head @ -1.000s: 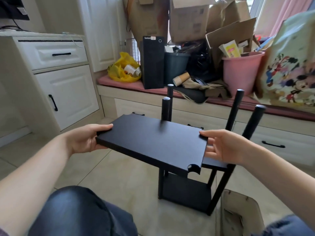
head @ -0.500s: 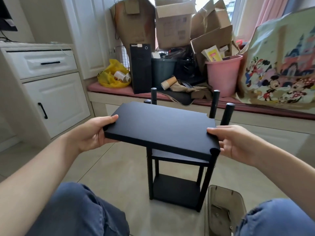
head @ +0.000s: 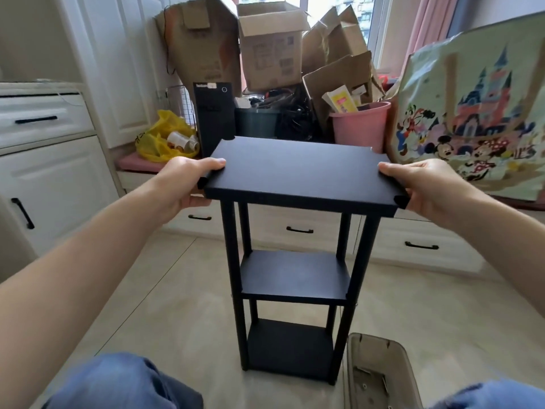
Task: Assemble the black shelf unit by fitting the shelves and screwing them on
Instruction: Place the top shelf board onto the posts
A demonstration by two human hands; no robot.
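Observation:
The black shelf unit stands upright on the floor in front of me, with a bottom shelf and a middle shelf fitted between its black posts. I hold the top shelf board level over the post tops, which it hides. My left hand grips the board's left edge, thumb on top. My right hand grips the right edge the same way. Notched cut-outs show at the board's corners.
A translucent bin holding small screws sits on the tiled floor at the unit's right foot. Behind, a window bench carries cardboard boxes, a pink bucket, a black box and a yellow bag. White cabinets stand at left.
The board has gone from tilted beside the posts to level above them, covering the post tops. Both hands kept their grip on its ends; the unit now appears upright and centred.

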